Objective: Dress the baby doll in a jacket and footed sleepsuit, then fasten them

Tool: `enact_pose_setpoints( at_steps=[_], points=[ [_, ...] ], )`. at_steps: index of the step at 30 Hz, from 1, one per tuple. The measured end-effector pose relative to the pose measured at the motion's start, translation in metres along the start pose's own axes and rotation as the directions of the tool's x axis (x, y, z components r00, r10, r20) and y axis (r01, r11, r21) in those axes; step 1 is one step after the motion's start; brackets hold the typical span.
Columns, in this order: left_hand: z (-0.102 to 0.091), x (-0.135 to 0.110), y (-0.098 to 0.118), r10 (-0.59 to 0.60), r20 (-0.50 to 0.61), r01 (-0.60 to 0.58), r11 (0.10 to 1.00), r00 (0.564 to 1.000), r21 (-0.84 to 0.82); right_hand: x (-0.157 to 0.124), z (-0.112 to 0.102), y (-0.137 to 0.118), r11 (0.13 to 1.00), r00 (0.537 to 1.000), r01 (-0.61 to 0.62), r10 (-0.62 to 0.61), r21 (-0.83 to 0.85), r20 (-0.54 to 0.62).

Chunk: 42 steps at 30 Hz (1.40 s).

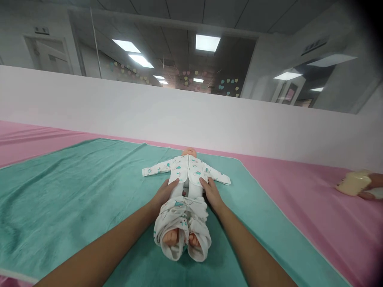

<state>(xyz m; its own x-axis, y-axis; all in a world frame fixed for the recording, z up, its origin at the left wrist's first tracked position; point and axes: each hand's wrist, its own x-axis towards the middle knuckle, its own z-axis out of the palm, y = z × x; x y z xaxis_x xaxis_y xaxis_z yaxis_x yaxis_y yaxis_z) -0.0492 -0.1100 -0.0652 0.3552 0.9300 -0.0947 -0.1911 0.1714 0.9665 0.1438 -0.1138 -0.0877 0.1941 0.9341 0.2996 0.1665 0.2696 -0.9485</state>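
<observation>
A baby doll (181, 190) lies on its back on a green blanket (74, 191), its head (189, 152) toward the wall and its feet toward me. It wears a white printed jacket (179, 165) with the sleeves spread sideways. White printed trousers (182, 213) are bunched around its lower legs, and the bare feet (171, 238) show through the leg openings. My left hand (165, 194) is closed around one side at the hips, thumb by the jacket hem. On the other side my right hand (212, 194) grips likewise, thumb on the hem. Most fingers are hidden beneath the doll.
Pink cloth (287, 187) covers the surface around the blanket. At the far right is a pale yellow item (354, 182) with skin-coloured parts beside it, cut off by the frame. A white low wall (191, 119) with glass above stands behind.
</observation>
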Motion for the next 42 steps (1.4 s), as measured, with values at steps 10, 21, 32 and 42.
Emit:
enact_pose_setpoints(
  at_steps=[10,21,32,42],
  points=[
    [-0.019,-0.016,0.007,0.651,0.156,-0.525,0.421,0.743,0.74,-0.019,-0.023,-0.025,0.887,0.972,0.198,-0.233,-0.417,-0.036],
    [-0.006,-0.025,0.01,0.385,0.588,-0.702,0.336,0.711,0.628,-0.04,-0.003,-0.054,0.811,0.824,0.457,-0.23,-0.367,0.518],
    [-0.011,-0.035,0.032,0.121,0.767,-0.736,0.41,0.63,0.539,-0.045,-0.008,-0.075,0.831,0.716,0.423,-0.064,-0.36,0.695],
    [-0.01,-0.036,0.03,0.1,0.755,-0.703,0.458,0.648,0.544,-0.05,-0.003,-0.068,0.786,0.735,0.467,-0.09,-0.406,0.672]
  ],
)
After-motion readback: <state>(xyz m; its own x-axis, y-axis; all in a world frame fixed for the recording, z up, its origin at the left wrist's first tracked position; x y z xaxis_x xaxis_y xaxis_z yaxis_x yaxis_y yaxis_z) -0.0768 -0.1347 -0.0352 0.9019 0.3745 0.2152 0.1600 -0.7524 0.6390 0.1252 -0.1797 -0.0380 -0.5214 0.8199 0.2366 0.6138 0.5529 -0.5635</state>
